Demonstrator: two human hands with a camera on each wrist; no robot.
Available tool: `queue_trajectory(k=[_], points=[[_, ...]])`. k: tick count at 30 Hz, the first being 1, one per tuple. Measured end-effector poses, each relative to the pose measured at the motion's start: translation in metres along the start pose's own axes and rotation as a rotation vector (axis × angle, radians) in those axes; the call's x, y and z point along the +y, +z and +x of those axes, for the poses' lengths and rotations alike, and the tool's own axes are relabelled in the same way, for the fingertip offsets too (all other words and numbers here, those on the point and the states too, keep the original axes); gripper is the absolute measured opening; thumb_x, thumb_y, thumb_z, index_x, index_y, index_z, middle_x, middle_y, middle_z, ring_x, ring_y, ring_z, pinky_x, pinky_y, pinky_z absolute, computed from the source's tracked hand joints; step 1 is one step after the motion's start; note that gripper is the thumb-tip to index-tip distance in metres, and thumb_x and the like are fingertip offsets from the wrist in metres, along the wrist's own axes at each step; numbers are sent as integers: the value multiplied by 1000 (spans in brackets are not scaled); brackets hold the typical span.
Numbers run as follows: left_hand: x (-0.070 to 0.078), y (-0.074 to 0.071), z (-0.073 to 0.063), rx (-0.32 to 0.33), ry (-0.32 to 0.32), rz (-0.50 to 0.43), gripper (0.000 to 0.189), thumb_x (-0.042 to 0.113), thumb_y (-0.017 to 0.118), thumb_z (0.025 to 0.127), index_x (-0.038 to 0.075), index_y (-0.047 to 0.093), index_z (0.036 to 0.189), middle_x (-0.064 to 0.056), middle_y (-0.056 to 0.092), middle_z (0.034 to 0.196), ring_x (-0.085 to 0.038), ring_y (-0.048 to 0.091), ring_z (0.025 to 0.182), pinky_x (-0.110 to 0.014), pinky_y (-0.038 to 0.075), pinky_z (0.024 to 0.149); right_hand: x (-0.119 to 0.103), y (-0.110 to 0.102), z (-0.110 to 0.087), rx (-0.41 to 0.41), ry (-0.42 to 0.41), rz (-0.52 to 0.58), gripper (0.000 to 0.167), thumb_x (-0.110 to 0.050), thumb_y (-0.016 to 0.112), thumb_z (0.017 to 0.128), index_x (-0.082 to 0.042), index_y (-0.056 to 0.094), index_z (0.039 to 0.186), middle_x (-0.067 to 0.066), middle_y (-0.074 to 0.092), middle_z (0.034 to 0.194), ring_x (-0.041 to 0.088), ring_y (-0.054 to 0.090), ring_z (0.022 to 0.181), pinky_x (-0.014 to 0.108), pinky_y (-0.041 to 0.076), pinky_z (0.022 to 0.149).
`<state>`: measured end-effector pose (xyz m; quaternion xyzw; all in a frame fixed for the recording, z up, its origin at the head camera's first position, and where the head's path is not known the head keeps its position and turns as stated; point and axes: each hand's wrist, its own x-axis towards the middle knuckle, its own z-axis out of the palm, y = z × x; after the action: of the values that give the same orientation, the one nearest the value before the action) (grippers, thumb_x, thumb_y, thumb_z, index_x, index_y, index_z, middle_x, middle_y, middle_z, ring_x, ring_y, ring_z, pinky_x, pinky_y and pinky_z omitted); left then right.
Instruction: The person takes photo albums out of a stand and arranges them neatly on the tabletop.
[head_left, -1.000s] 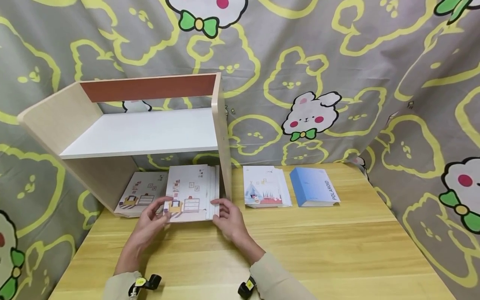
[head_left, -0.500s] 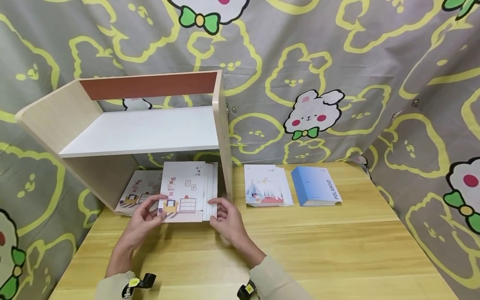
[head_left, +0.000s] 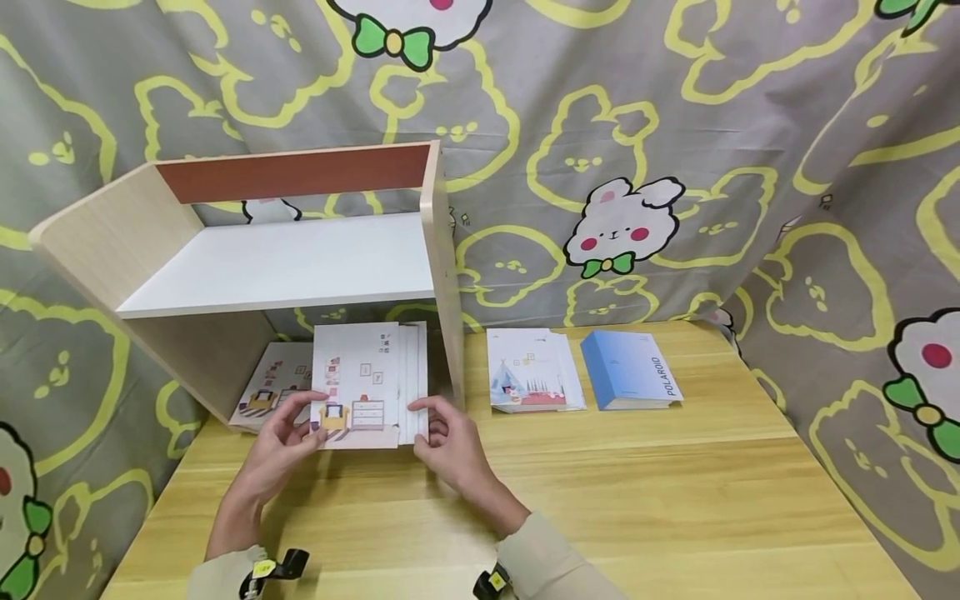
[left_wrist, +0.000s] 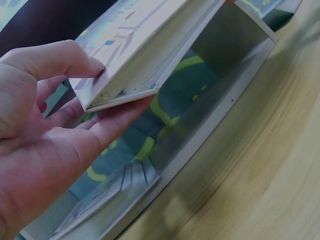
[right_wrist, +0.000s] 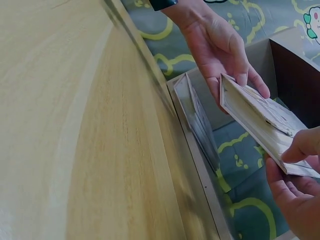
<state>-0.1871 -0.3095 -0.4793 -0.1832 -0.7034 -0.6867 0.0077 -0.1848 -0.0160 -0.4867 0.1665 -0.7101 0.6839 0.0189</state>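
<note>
Both hands hold a white photo album [head_left: 356, 367] in front of the shelf's lower compartment, off the table. Its cover carries a drawing of a yellow armchair and a chest of drawers. My left hand [head_left: 281, 442] grips the left edge, thumb on the cover and fingers underneath, as the left wrist view shows. On the opposite edge, my right hand [head_left: 453, 446] pinches the album, its thumb on the near side in the right wrist view. A similar album [head_left: 273, 383] lies inside the compartment at the left, partly hidden behind my left hand.
A two-tier wooden shelf [head_left: 281, 262] stands at the back left, its right side panel [head_left: 442, 275] close to the held album. To the right lie another illustrated album [head_left: 528, 371] and a blue POLAROID album [head_left: 630, 371] on the wooden table [head_left: 637, 500]. A patterned curtain [head_left: 517, 175] hangs behind.
Both hands have shifted the held album slightly left, away from the shelf's right panel. It covers a bit more of the album inside. The two albums at right stay put.
</note>
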Motion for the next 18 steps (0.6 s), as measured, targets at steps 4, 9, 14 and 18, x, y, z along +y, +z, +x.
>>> queue_trajectory(k=[4, 9, 14, 18], points=[[1, -2, -1, 10, 2, -3, 54, -23, 58, 90, 1, 51, 137, -9, 44, 138, -11, 59, 95, -19, 55, 76, -2, 1, -2, -5, -17, -27, 46, 17, 64, 82, -11, 67, 119, 7, 64, 89, 5, 51, 66, 14, 40, 54], [2, -2, -1, -6, 25, -40, 52, -25, 57, 88, 0, 53, 134, -10, 45, 135, -12, 60, 98, -19, 55, 77, -2, 1, -3, -2, -40, -50, 46, 16, 65, 82, -12, 67, 119, 7, 65, 95, 8, 57, 72, 15, 45, 58], [4, -1, 0, -28, 59, -79, 45, -24, 59, 89, -5, 52, 129, -8, 48, 130, -14, 62, 104, -21, 57, 82, -1, 2, -4, 9, -100, -88, 47, 17, 65, 83, -11, 67, 120, 8, 69, 108, 12, 65, 85, 24, 58, 72], [6, 0, 0, -18, 87, -91, 43, -25, 59, 88, -8, 51, 127, -9, 48, 130, -15, 62, 107, -22, 57, 83, 1, 2, -4, 19, -174, -107, 45, 17, 65, 84, -11, 67, 120, 8, 70, 112, 11, 65, 86, 27, 60, 73]])
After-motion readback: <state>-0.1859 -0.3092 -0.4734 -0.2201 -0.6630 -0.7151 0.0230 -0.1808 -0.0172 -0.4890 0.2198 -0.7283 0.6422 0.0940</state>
